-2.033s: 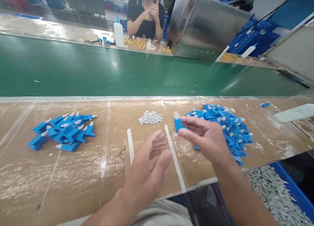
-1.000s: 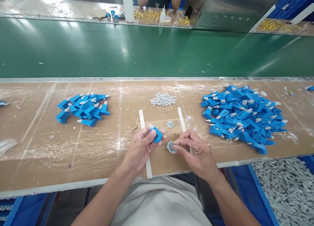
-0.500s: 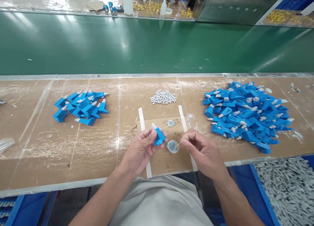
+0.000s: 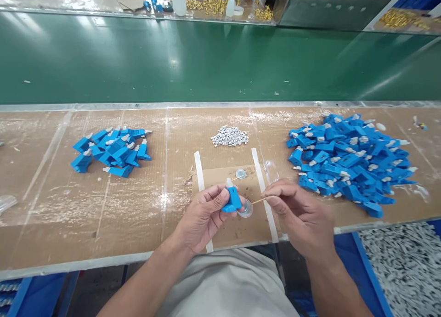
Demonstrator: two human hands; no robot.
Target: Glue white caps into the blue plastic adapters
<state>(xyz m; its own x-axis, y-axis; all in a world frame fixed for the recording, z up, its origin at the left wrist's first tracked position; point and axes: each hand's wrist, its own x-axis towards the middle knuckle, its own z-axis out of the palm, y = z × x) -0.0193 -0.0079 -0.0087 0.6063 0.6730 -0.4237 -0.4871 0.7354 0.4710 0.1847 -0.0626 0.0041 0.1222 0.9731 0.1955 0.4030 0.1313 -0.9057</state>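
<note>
Stick (image 4: 258, 200) is pinched by right hand (image 4: 303, 218), long axis pointed leftward to cup (image 4: 247, 211) between the hands; blue part (image 4: 233, 199) is held by left hand (image 4: 202, 216), nearer the cup.

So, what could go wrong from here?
The left hand, holding a blue piece, overlaps the small clear cup in this view; if they are as close as they look, it might knock the cup.
The thin stick is held only by the fingertips of the right hand, so it could slip.
The right-hand blue pile reaches near the table's front edge; a piece might fall.
</note>
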